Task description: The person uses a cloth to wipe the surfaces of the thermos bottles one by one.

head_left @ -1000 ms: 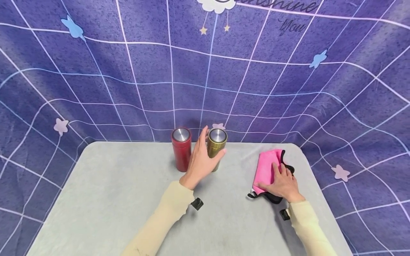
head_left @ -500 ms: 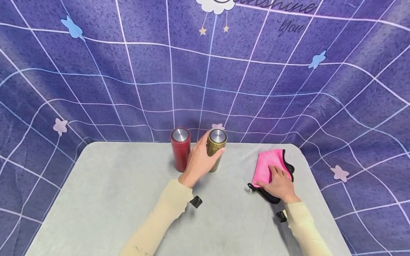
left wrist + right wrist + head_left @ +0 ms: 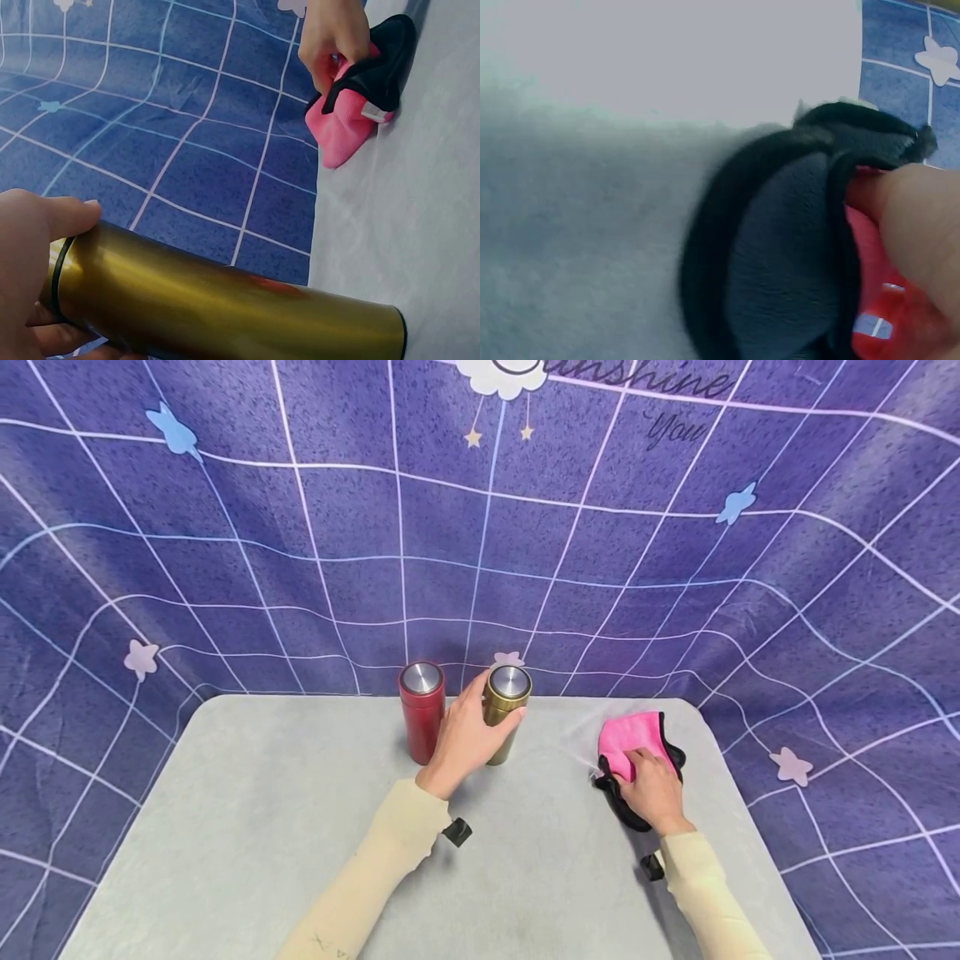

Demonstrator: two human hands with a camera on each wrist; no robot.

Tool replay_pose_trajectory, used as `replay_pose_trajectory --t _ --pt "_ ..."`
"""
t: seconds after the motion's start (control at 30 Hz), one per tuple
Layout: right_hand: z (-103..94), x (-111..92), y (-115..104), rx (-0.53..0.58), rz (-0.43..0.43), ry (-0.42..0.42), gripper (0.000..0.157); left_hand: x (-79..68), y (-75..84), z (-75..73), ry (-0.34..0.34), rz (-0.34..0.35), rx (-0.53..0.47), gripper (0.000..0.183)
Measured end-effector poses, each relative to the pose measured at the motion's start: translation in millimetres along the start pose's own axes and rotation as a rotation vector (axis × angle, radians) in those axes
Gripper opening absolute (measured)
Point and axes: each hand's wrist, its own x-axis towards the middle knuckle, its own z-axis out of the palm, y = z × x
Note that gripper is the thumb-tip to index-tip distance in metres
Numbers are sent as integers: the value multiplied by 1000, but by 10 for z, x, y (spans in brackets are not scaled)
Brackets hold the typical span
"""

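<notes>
A gold thermos bottle [image 3: 507, 693] with a silver lid top stands upright on the table. My left hand [image 3: 467, 731] grips it near the top, thumb on the near side; the left wrist view shows the thumb and fingers around the gold bottle [image 3: 225, 292] close to its dark ring. Just left of that hand is an upright red thermos bottle [image 3: 422, 718]. Over on the right, my right hand [image 3: 654, 789] pinches a pink cloth [image 3: 633, 735] with black trim and a dark grey underside [image 3: 787, 247]. The cloth is bunched under the fingers, and part of it is hidden by them.
The pale grey table [image 3: 285, 827] carries the bottles near its back edge. Behind and at both sides hangs a purple-blue curtain [image 3: 330, 527] with grid lines and stars. A small black wrist device [image 3: 457, 832] sits at the left cuff.
The left fingers have closed around the gold bottle, which stays in place. The right hand has gone from lying spread on the cloth to pinching it, and the cloth's near-left corner has gathered up.
</notes>
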Motion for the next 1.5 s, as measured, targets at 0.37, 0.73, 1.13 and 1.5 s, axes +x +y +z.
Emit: replay_pose_trajectory --t 0.37,0.73,1.13,1.5 --pt "9 -57 78 130 45 131 39 27 -17 -5 10 36 -29 76" --pt "-149 -34 -43 292 136 251 27 7 -19 -28 13 44 -15 76" --pt "-242 -122 -418 519 213 388 47 -82 -37 -61 40 71 -114 70" --pt "-289 -49 -715 755 35 372 47 -63 -25 -105 34 48 -136 70"
